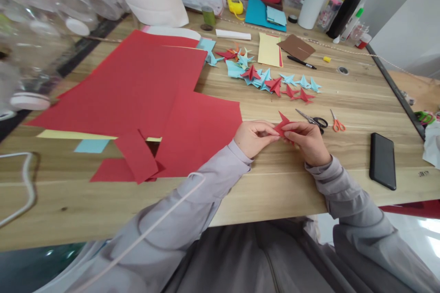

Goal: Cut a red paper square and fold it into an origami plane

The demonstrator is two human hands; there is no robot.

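Between my two hands is a small folded red paper piece (282, 124), pointed at its upper end, held just above the table. My left hand (256, 137) pinches its left side with thumb and forefinger. On its right side, my right hand (307, 141) pinches it too, and the fingers hide much of its lower part. Large red paper sheets (137, 82) lie to the left, one reaching close to my left hand. Beyond my hands, several folded red paper cranes (274, 85) and light blue paper cranes (303, 82) stand in loose rows.
Black-handled scissors (320, 122) and small orange scissors (338, 125) lie just right of my right hand. A black phone (382, 161) is farther right. Yellow paper (270, 50), a pen (301, 62) and a tape measure (235, 6) lie behind. Clear plastic bottles (34, 46) crowd the left.
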